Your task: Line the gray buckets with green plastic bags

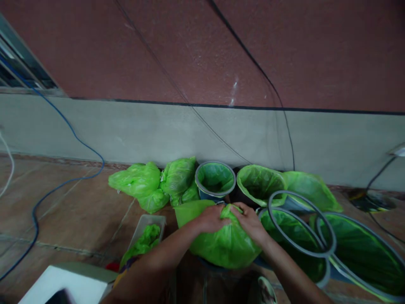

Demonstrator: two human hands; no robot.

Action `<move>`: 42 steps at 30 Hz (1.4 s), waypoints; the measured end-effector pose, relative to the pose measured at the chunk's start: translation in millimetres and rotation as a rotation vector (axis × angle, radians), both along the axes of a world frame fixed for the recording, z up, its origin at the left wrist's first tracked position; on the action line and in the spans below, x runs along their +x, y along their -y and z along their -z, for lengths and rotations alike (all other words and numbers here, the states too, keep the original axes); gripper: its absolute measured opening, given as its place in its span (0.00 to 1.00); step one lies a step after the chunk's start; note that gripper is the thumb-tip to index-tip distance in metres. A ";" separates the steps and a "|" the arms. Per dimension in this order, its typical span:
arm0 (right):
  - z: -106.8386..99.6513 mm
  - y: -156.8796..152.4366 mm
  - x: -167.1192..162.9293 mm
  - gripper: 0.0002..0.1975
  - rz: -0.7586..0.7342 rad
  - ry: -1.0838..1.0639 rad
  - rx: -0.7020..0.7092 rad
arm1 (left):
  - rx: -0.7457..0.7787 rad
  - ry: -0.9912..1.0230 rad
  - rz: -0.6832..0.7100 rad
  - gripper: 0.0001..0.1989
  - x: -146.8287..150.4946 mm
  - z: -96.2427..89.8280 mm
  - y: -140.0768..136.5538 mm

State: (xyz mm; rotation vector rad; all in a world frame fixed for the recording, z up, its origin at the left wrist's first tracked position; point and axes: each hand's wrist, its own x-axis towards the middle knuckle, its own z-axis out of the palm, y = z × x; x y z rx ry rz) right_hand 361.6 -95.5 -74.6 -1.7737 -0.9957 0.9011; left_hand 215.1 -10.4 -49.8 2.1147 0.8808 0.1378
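Note:
A full, light green plastic bag (228, 247) bulges in front of me, gathered at its top, over what looks like the rim of a bin. My left hand (211, 218) closes on the bag's gathered neck from the left. From the right, my right hand (248, 220) grips the same neck, fingers curled round the plastic. A loose flap of the bag spreads out behind my left hand. Just beyond my hands stand a grey-rimmed bin (211, 195) with a green liner and a dark bin (242, 196) lined the same way. What is inside the bag cannot be made out.
Tied green bags (137, 179) lie by the wall at left. More lined bins (363, 249) crowd the right, with a loose grey ring (332, 240) across them. A tray (163, 220) of green plastic and a white box (68, 287) sit lower left. A blue cable (34, 223) crosses the floor.

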 end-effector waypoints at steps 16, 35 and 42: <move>3.6 9.9 -14.6 0.19 -0.329 0.566 -0.094 | -0.341 0.099 -0.252 0.25 12.4 18.0 -8.7; -3.8 3.7 -4.5 0.27 -0.255 0.503 0.114 | 0.304 -0.216 0.098 0.15 6.1 14.3 -5.9; 7.7 9.1 -23.6 0.22 -0.373 0.598 0.012 | 0.099 -0.132 -0.012 0.15 8.4 16.2 -5.6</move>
